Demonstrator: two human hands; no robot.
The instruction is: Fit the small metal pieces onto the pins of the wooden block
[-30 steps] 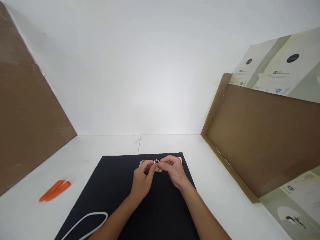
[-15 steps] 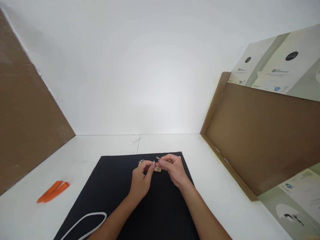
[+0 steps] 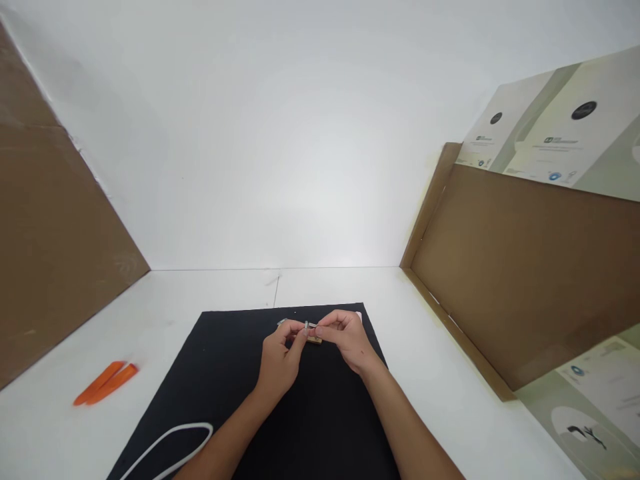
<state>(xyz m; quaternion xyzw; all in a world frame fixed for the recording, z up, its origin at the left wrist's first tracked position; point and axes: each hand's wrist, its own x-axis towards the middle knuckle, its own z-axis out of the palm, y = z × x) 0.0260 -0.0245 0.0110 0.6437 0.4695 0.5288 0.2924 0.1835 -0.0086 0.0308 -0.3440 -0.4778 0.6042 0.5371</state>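
**Fine pinch work, close together**

Both hands are drawn in at the centre of a black mat (image 3: pixel 240 360), wrists apart and fingertips meeting. The left hand (image 3: pixel 280 357) is curled, its thumb and forefinger closed on a small silver metal part (image 3: pixel 306 327) that stands roughly upright between them. The right hand (image 3: pixel 347 340) is also curled, its fingers bunched and reaching in from the other side. They sit against or just beside the same part, but the view is too small to tell whether this hand grips it too. A thin metal pin or shaft (image 3: pixel 314 325) seems to run from that part toward the right fingers.

Just below the fingertips, a small wooden block (image 3: pixel 315 341) lies flat on the mat, mostly hidden by the hands. A second small metal piece (image 3: pixel 283 322) shows at the far side of the left fingers.

The step in hand looks like fitting or adjusting these tiny parts by hand, in the air above the block. That work calls for a steady pinch and small, slow finger movements.

Around the mat, a white cable (image 3: pixel 185 428) loops near its lower edge. Two orange plastic pry tools (image 3: pixel 105 383) lie on the white counter (image 3: pixel 160 320), off the mat to the left.
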